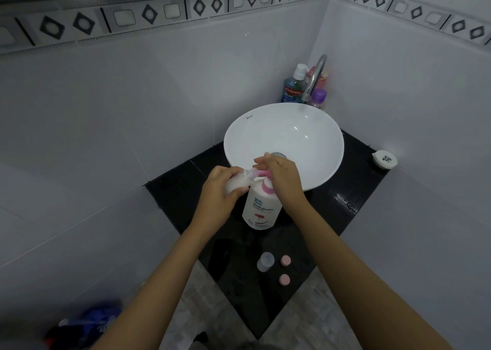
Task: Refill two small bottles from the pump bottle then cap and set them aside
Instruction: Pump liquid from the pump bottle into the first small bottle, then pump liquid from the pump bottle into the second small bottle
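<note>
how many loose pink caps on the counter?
2. One small round pink cap lies on the black counter right of the small clear bottle; the other pink cap sits just nearer the person. None seem hidden.

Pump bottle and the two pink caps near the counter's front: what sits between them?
Head view: mostly bare black counter between pump bottle and pink caps; only the clear small bottle stands left of the caps.

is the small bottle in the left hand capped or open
Open: the small bottle has a bare neck at the pump spout; two pink caps lie on the counter.
</note>
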A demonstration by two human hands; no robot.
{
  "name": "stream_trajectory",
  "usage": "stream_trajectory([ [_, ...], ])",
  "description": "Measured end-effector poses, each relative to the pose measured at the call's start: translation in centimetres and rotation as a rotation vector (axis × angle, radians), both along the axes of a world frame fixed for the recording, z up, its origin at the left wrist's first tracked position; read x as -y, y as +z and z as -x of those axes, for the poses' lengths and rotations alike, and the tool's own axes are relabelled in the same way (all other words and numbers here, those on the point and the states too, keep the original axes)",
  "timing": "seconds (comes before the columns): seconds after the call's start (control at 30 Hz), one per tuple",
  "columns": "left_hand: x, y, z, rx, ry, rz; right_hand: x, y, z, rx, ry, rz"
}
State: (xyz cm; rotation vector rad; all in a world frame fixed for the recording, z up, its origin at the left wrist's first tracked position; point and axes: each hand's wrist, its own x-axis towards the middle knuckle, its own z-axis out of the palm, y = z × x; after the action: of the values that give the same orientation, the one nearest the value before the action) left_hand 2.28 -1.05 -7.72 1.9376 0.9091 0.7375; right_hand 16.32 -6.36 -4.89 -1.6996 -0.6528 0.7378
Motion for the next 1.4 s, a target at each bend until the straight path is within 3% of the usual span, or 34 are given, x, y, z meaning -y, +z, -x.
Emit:
stream_trajectory([
  [0.5,1.1,-1.4,1.1,0.048,-0.001,0.187,0.3,0.2,0.0,0.007,-0.011,-0.047],
  [0.67,2.5,-4.2,2.4,-0.001,-0.046,0.295,0.5,-0.1,-1.0,0.16,0.142,-0.008],
  [0.8,3.9,-7.0,2.9,-0.074,-0.091,0.356,0.4,0.1,-1.9,0.155,0.26,0.017],
  [1.03,5.6,-10.0,3.0,-0.201,-0.201,0.346,0.3,0.0,-2.3,0.148,0.307,0.051],
  [1.4,6.7,-12.4,3.6,-0.229,-0.264,0.315,0.2,-0.4,-2.4,0.124,0.291,0.023],
])
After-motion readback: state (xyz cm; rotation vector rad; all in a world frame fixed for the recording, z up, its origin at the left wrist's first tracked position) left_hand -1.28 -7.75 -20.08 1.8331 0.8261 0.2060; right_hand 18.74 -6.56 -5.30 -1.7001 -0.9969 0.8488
